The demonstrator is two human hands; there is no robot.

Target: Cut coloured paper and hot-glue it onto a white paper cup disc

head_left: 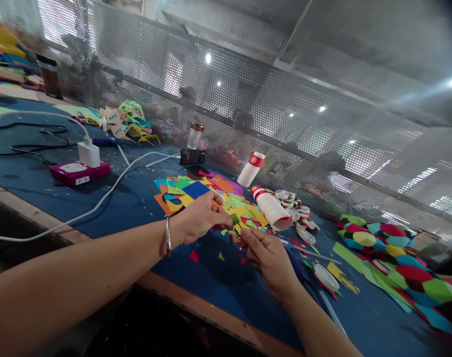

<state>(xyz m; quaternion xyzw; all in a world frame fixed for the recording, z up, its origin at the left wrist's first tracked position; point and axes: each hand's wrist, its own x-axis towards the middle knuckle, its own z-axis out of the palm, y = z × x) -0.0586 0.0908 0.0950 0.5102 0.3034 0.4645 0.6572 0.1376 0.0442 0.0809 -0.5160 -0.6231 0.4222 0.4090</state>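
Observation:
My left hand [201,217], with a silver bangle at the wrist, reaches in from the left. Its thumb and fingers are pinched at a small green piece of paper [235,218]. Facing it, my right hand [267,259] has thumb and forefinger closed on a small yellow piece of paper [243,227], partly hidden by the fingertips. Both hands are above the table, fingertips a short gap apart. Behind them spreads a heap of coloured paper scraps [196,189]. A few bits, including a red scrap [194,256], lie below the hands.
A stack of paper cups [251,169] stands behind the heap; another stack [272,210] lies tipped over. A phone [192,156] leans near a jar [195,136]. A white cable runs from a charger [88,153] on a magenta box [79,173]. Patchwork paper shapes [400,277] sit right.

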